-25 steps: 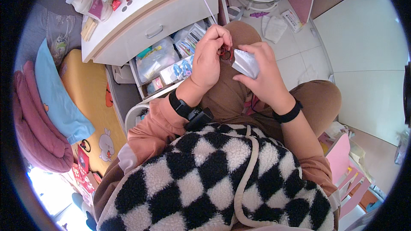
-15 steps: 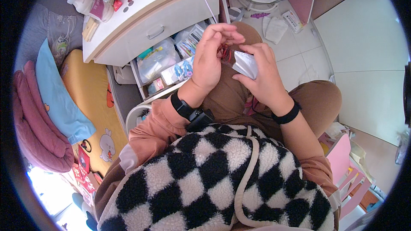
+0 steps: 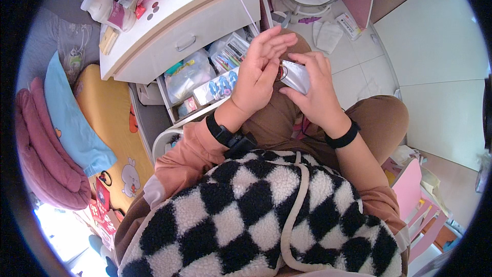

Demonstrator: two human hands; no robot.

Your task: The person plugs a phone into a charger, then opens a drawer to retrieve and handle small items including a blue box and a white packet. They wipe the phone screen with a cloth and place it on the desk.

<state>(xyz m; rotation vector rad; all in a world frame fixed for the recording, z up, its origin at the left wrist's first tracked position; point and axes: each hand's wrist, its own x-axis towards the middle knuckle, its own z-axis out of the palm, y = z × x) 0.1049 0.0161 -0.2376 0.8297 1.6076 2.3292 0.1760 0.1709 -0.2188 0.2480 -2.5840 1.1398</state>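
Observation:
My right hand [image 3: 319, 79] pinches a small shiny silver packet [image 3: 295, 76] between thumb and fingers, above my brown-trousered lap. At the packet's left end sits a dark red, looped thing [image 3: 281, 72], too small and partly hidden to name. My left hand [image 3: 256, 74] is right beside it, fingers stretched out and thumb close to that end. Whether the left thumb touches the red loops cannot be made out. Behind my left hand is an open drawer [image 3: 177, 119] holding plastic bags, pens and a white box with blue flower-like shapes [image 3: 218, 88].
A white desk [image 3: 169, 5] with a white bottle [image 3: 107, 11], coins and a tissue pack stands at the front left. Left of me lies a yellow cushion [image 3: 105, 102] with a blue cloth [image 3: 72, 118]. A pink chair [image 3: 410, 187] is at the right.
My left hand has moved slightly right, toward the packet, and its fingers have straightened. The red loops now sit at the packet's end. My right hand has stayed nearly still.

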